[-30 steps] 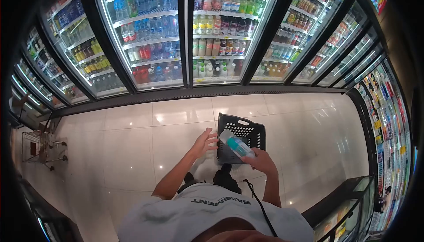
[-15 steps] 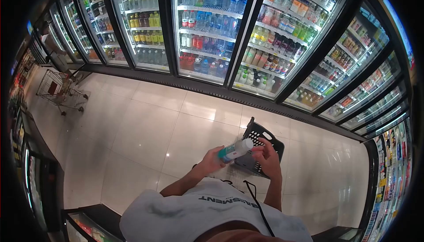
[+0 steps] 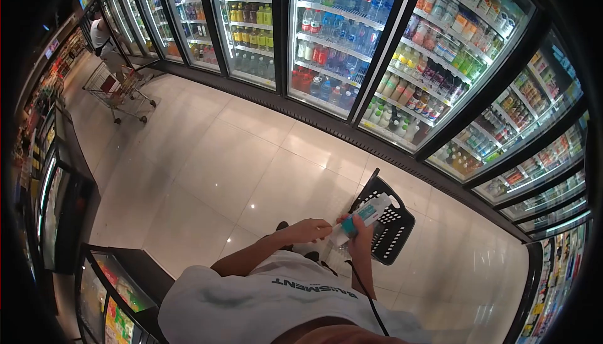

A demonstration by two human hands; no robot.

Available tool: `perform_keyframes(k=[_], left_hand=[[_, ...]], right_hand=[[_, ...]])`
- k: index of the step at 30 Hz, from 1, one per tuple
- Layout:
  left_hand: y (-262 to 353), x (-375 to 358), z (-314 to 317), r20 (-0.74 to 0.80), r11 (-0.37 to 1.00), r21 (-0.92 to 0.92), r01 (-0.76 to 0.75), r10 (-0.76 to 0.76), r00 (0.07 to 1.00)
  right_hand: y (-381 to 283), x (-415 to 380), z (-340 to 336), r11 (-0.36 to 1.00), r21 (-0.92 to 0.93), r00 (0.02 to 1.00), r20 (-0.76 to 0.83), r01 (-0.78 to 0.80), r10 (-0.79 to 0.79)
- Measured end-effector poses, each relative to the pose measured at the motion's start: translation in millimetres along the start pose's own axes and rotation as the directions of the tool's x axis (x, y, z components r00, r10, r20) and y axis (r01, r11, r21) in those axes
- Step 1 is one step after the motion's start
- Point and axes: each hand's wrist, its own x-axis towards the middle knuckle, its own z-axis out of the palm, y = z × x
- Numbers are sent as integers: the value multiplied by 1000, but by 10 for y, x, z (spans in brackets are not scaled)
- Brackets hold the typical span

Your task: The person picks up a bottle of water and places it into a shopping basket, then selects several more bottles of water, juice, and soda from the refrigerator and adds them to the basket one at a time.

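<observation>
A white bottle (image 3: 375, 208) with a teal band on its label is held at a slant in my right hand (image 3: 361, 236), whose fingers wrap round its lower part. Its capped end points up and to the right. Close to the bottle's lower end is my left hand (image 3: 310, 231), its fingers drawn together; whether they pinch anything is too small to tell. Below and behind the bottle stands a black shopping basket (image 3: 397, 238) with a perforated wall. My right hand and the bottle cover part of the basket.
Tall glass-door coolers (image 3: 342, 42) full of bottled drinks line the far side. A shopping cart (image 3: 116, 89) stands at the left, near a person (image 3: 103, 36). Low display cases (image 3: 110, 294) border the near left, and stocked shelves (image 3: 556, 281) the right. Pale tiles (image 3: 207, 162) cover the floor.
The bottle has passed from my left hand to my right hand. My left hand has moved to the bottle's lower end. The view has turned, showing more of the left aisle.
</observation>
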Motion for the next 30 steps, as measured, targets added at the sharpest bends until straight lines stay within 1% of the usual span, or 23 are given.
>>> perform_keyframes(k=[1, 2, 4, 5, 8, 9, 12, 13, 14, 15, 17, 18, 19, 20, 21, 22, 23, 26, 27, 30], left_hand=[[-6, -74, -87, -58, 982, 183, 40, -30, 998], [-46, -141, -195, -116, 995, 101, 11, 0, 993], [-153, -236, -430, -225, 996, -61, -65, 50, 973], [-185, -257, -546, -260, 991, -102, -85, 56, 964], [-301, -199, -866, -302, 994, -83, -72, 44, 952], [-276, -201, -957, -295, 997, -37, -60, 47, 954], [-156, -268, -1258, -206, 994, 61, -88, 99, 974], [-224, -252, -1390, -167, 983, 80, -166, 177, 970], [-276, -273, -1535, -153, 978, 103, -181, 195, 969], [-254, -315, -1694, -136, 972, 126, -199, 215, 967], [-297, -406, -2044, -114, 957, 154, -246, 264, 958], [-306, -447, -2267, -109, 971, 70, -227, 234, 966], [-328, -501, -2480, -103, 978, -20, -206, 203, 974], [-357, -565, -2683, -96, 977, -110, -182, 171, 981], [-390, -642, -2888, -120, 968, -133, -214, 199, 973], [-416, -729, -3100, -144, 957, -154, -245, 224, 964], [-437, -815, -3300, -168, 946, -172, -275, 247, 954], [-466, -1042, -3854, -186, 947, -197, -252, 216, 958], [-503, -1092, -3994, -207, 946, -192, -260, 220, 953], [-578, -1163, -4330, -263, 944, -186, -273, 220, 940]], right_hand=[[13, 5, -6, 1000, -9, 999, -34, -5, 5], [29, 7, 7, 1000, -17, 997, -70, -10, 9], [26, 1, 67, 1000, -24, 996, -94, -5, 3], [2, 27, 107, 999, -32, 994, -108, 3, -6], [-1, 111, 247, 996, -92, 993, -118, 22, -32], [18, 157, 330, 992, -124, 991, -128, 31, -47], [115, 379, 701, 974, -219, 987, -131, 65, -96], [167, 463, 879, 966, -249, 987, -122, 76, -109], [260, 548, 1082, 957, -276, 986, -114, 87, -122], [383, 656, 1300, 965, -246, 984, -126, 95, -129], [581, 849, 1737, 953, -302, 991, -125, 10, -51], [668, 956, 1956, 942, -333, 992, -125, -30, -12], [783, 1074, 2132, 918, -384, 993, -98, -96, 63], [885, 1161, 2338, 884, -456, 995, -64, -101, 80], [992, 1234, 2577, 846, -523, 994, -31, -102, 101], [1103, 1309, 2799, 805, -584, 992, 1, -100, 124], [1215, 1387, 2981, 740, -664, 989, 0, -108, 145], [1522, 1608, 3373, 558, -830, 987, 91, 3, 129], [1569, 1664, 3497, 555, -832, 980, 103, -10, 172], [1704, 1892, 3722, 478, -878, 958, 110, -31, 263]])
